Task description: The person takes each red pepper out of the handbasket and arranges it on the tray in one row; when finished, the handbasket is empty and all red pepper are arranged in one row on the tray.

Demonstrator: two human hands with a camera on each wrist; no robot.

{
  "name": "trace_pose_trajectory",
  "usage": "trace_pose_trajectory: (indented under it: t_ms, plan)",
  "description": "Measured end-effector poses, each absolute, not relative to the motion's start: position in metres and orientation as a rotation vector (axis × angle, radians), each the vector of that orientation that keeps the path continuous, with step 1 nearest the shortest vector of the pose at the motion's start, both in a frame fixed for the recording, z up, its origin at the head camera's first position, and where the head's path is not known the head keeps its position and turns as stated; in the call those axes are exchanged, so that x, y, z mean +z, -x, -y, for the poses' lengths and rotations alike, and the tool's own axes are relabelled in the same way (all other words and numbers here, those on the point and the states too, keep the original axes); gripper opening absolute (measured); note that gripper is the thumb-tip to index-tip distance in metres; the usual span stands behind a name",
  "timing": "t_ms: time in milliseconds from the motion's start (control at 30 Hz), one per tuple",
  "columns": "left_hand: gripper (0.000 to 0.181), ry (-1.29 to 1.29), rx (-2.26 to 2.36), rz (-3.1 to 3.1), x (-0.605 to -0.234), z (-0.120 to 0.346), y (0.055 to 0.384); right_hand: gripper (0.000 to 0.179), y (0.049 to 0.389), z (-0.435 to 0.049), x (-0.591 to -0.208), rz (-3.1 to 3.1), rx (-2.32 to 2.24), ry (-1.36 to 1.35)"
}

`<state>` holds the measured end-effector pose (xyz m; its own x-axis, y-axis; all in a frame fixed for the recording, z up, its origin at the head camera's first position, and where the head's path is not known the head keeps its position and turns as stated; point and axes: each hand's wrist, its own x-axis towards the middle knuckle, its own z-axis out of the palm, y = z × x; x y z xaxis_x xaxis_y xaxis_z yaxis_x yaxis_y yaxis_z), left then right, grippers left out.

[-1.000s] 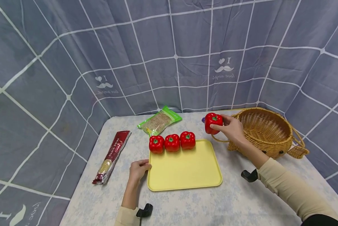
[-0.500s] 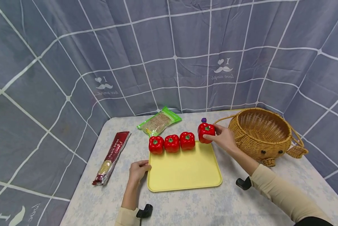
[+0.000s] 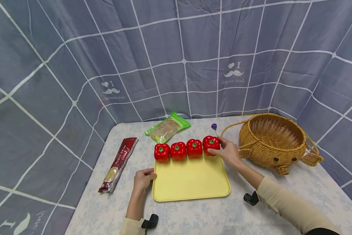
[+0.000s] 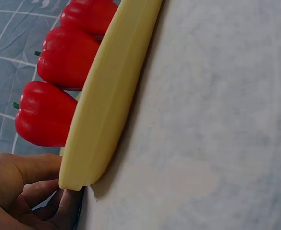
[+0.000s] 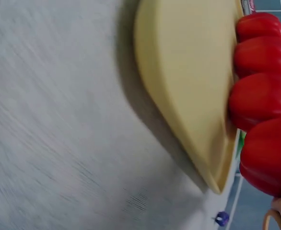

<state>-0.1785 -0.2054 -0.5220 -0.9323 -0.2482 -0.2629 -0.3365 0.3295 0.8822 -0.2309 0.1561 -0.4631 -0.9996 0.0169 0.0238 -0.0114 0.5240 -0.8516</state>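
My right hand (image 3: 230,152) holds a red bell pepper (image 3: 210,146) at the far right corner of the yellow tray (image 3: 190,182). Whether this pepper rests on the tray or is just above it, I cannot tell. Three more red bell peppers (image 3: 178,151) stand in a row along the tray's far side, green stems up. At the tray's left edge, my left hand (image 3: 143,180) pinches the rim. The left wrist view shows the thumb and fingers (image 4: 40,167) around the tray's edge, beside the nearest pepper (image 4: 44,115).
A wicker basket (image 3: 274,147) with an animal face stands at the right. Behind the tray lie a green-edged clear packet (image 3: 167,127) and a purple-wrapped lollipop (image 3: 213,126). A dark red pasta packet (image 3: 119,164) lies at the left. A grid-patterned curtain (image 3: 164,49) surrounds the table.
My right hand has carried the pepper left and toward me, from beside the basket to the end of the row. The lollipop has come into view. My left hand stays at the tray.
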Motion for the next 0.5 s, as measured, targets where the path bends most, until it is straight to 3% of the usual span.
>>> trace_pose_trajectory:
  t_ms: [500]
  plan:
    - [0.029,0.571,1.687,-2.522,-0.523,0.211,0.178,0.087,0.233,-0.150,-0.489,2.693,1.502,0.016]
